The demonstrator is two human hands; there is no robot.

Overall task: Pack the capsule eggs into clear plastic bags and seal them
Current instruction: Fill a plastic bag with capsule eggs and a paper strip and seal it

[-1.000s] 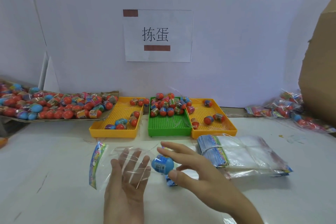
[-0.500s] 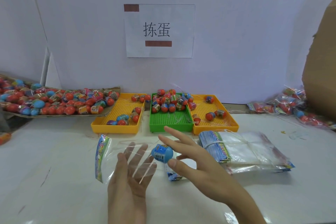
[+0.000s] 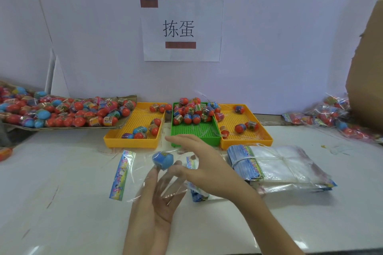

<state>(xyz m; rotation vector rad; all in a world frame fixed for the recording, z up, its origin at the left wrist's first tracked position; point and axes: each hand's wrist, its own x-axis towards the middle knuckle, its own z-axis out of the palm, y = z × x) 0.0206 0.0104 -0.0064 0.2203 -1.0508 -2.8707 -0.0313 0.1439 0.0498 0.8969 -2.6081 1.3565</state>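
Blue capsule egg (image 3: 163,160) — pinched by right hand (image 3: 204,168) at the thumb, other fingers (image 3: 178,140) spread; above the clear bag (image 3: 145,176), which drapes over left hand (image 3: 154,209), fingers straight, over counter (image 3: 62,203).

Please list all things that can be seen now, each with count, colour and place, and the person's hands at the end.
paper sign: one, white, on the wall.
yellow trays: two, either side of the green one.
green tray: one, middle.
loose capsule eggs: many, mostly red, far left.
bag stack: one, clear, right of hands.
filled bags: several, far right.
cardboard box: one, brown, right edge.
clear bag: one, over left hand.
blue egg: one, between the hands.
left hand: inside the bag.
right hand: thumb touches the egg.
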